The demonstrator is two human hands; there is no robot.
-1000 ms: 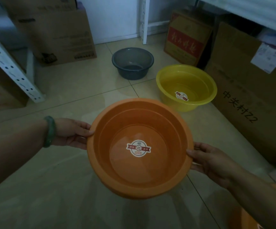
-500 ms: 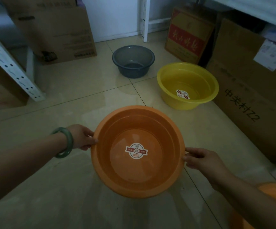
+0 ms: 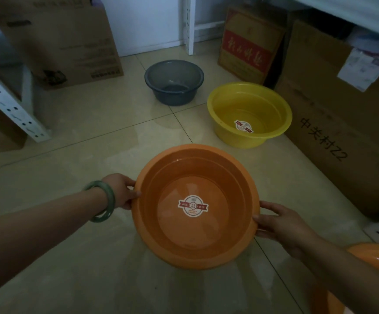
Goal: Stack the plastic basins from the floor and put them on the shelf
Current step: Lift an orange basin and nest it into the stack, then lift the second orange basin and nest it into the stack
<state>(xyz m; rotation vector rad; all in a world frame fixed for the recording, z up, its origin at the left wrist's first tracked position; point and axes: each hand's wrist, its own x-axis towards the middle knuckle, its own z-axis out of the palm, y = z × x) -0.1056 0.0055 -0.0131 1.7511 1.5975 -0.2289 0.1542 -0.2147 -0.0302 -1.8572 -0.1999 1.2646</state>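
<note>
A pale tiled floor [image 3: 75,137] carries cardboard boxes [image 3: 333,141] along the right, beside a yellow basin [image 3: 249,114] and, further back, a grey basin [image 3: 174,82]. Nearer, an orange basin [image 3: 195,205] sits upright between both hands. The left hand [image 3: 121,193], wearing a green bangle [image 3: 103,201], closes on its left rim; the right hand [image 3: 281,225] grips the right rim. Another orange basin [image 3: 374,259] peeks in at the lower right corner
</note>
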